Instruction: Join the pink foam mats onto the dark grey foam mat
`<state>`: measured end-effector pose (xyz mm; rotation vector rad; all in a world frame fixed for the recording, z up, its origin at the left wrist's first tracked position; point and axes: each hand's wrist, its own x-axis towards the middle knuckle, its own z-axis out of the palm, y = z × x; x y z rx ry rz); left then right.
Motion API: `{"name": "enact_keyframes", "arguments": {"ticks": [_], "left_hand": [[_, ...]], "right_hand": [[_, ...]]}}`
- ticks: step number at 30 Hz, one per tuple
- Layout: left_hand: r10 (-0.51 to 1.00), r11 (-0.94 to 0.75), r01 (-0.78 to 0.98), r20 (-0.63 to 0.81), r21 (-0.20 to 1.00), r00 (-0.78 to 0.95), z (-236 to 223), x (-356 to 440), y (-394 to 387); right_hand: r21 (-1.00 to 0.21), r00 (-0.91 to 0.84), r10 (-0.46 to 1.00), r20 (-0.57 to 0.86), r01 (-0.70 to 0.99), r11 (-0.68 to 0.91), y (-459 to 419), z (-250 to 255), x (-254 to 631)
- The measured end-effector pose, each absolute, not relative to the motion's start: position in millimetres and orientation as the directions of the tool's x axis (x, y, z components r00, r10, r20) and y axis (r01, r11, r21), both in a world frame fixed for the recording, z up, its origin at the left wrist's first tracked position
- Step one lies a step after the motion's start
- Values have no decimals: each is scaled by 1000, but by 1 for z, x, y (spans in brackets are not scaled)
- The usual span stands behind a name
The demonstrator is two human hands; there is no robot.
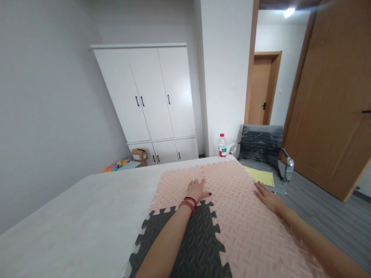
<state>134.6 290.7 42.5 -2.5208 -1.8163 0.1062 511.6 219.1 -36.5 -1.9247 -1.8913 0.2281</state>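
Observation:
My left hand (197, 189) rests with fingers spread on a pink foam mat tile (171, 185), close to its seam with a dark grey foam mat tile (199, 239). Bracelets circle that wrist, and the forearm crosses over the dark tile. On the right, my right hand (266, 197) lies flat with fingers stretched out along the outer edge of the pink tiles (246, 227). Neither hand holds anything. Toothed edges show around the dark tile, whose left side and right seam are visible; the forearm covers part of it.
The tiles lie on a white table (95, 216). A bottle with a red cap (222, 146) stands at its far edge. Beyond the right edge is a chair (261, 146) with a yellow foam piece (261, 176) on it. A white cabinet (150, 92) and cardboard box (139, 155) are behind.

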Motion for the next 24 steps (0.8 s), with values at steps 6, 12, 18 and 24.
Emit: {"name": "enact_keyframes", "arguments": {"ticks": [6, 12, 18, 24], "left_hand": [[938, -347, 935, -32, -67, 346, 37, 129, 298], [931, -361, 929, -94, -83, 353, 42, 135, 314], [901, -429, 901, -92, -58, 423, 46, 136, 326], [891, -452, 892, -33, 17, 453, 52, 132, 349]], "right_hand": [[-407, 52, 983, 179, 913, 26, 223, -41, 515], [-393, 51, 984, 173, 919, 22, 229, -54, 522], [-386, 27, 987, 159, 922, 37, 233, -59, 527], [-383, 14, 990, 140, 923, 41, 236, -62, 530]]}}
